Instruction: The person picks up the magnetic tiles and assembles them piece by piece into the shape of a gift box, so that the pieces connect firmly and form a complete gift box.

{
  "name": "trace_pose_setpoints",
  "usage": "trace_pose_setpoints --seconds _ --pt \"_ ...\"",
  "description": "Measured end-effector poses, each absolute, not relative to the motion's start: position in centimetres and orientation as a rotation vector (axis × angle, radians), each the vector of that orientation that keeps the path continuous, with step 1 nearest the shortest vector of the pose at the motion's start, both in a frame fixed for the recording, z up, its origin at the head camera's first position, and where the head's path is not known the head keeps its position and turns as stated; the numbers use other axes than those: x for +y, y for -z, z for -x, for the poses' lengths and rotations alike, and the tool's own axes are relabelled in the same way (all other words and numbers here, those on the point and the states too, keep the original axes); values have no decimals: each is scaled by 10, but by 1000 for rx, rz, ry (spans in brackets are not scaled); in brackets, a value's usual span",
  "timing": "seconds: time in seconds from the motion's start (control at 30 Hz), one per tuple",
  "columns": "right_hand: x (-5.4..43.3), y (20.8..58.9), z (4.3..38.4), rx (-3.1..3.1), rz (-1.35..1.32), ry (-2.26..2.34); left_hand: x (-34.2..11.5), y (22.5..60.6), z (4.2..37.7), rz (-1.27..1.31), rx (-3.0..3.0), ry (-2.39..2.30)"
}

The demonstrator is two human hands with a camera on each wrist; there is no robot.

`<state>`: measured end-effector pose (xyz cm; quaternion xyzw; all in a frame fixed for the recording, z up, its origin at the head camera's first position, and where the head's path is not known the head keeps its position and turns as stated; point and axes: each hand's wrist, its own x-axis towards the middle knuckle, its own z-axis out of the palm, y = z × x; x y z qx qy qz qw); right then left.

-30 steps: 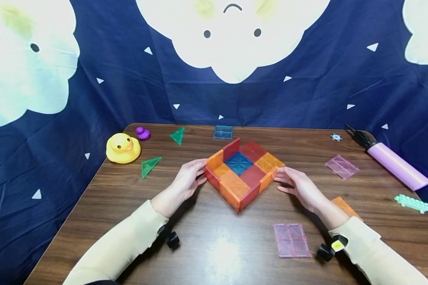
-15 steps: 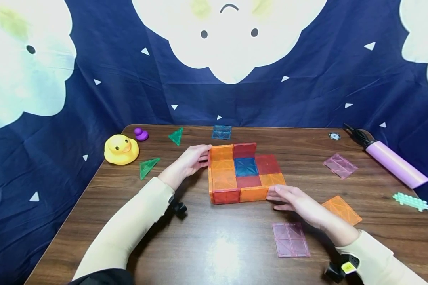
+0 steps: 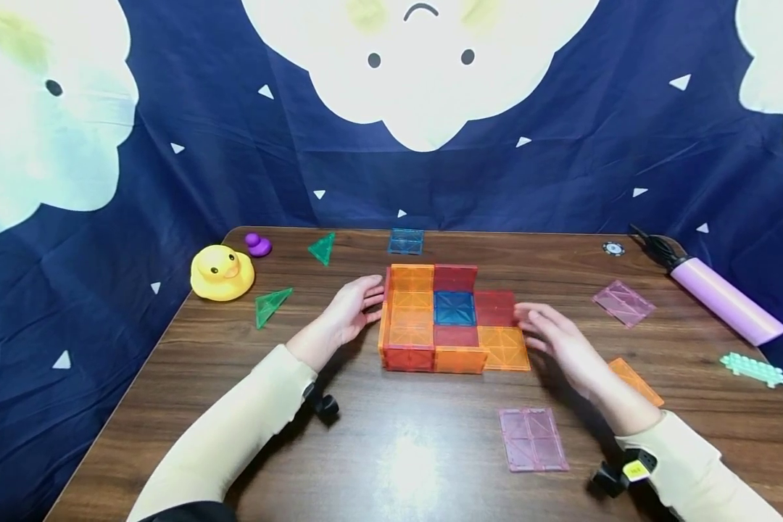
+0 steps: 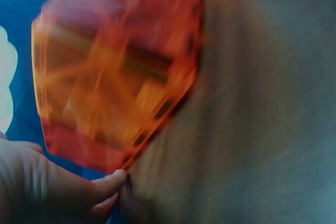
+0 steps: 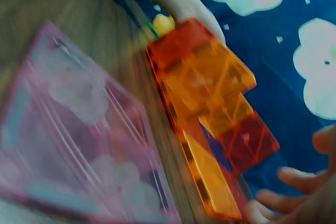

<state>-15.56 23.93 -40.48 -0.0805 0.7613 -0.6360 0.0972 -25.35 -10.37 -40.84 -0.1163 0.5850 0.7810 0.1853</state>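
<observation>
A low box of translucent magnetic tiles (image 3: 411, 301) sits mid-table, its sides squared to me. Orange and red tiles with one blue tile (image 3: 454, 309) make its floor. Walls stand on the left, along the front-left, and along part of the back; the right side is flat. My left hand (image 3: 352, 312) is at the left wall, fingertips right at its edge; the left wrist view shows fingertips by the box's lower corner (image 4: 105, 87). My right hand (image 3: 557, 341) has loosely bent fingers at the right edge, beside a flat red tile (image 3: 494, 309).
A pink tile (image 3: 533, 440) lies in front, another pink tile (image 3: 623, 304) and an orange tile (image 3: 636, 382) at right. Green triangles (image 3: 272, 307), a blue tile (image 3: 406, 241) and ducks (image 3: 222, 272) are behind and left. A lilac cylinder (image 3: 727, 301) lies far right.
The tile box has turned from cornerwise to square and shifted slightly right. My right hand has moved from the front wall to the right edge; my left hand stays beside the left wall.
</observation>
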Motion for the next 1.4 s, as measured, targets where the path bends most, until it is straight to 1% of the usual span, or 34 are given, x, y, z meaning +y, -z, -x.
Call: trace_pose_setpoints --seconds 0.13,0.23,0.37,0.83,1.03,1.2,1.4 --pt "246 409 163 2302 84 1856 -103 410 226 274 1649 -2196" --pt "246 413 165 2284 59 1827 -101 409 210 184 1657 -2156" --pt "242 416 166 2268 42 1845 -98 409 198 90 1660 -2116" --pt "233 406 168 2028 -73 2173 -101 408 194 78 1664 -2113" --pt "234 411 171 1972 -43 2325 -103 409 195 99 1685 -2099" --pt "229 413 179 1911 -40 2351 -103 410 197 89 1698 -2113" --pt "226 415 186 1695 -23 2415 -103 408 198 93 1713 -2106"
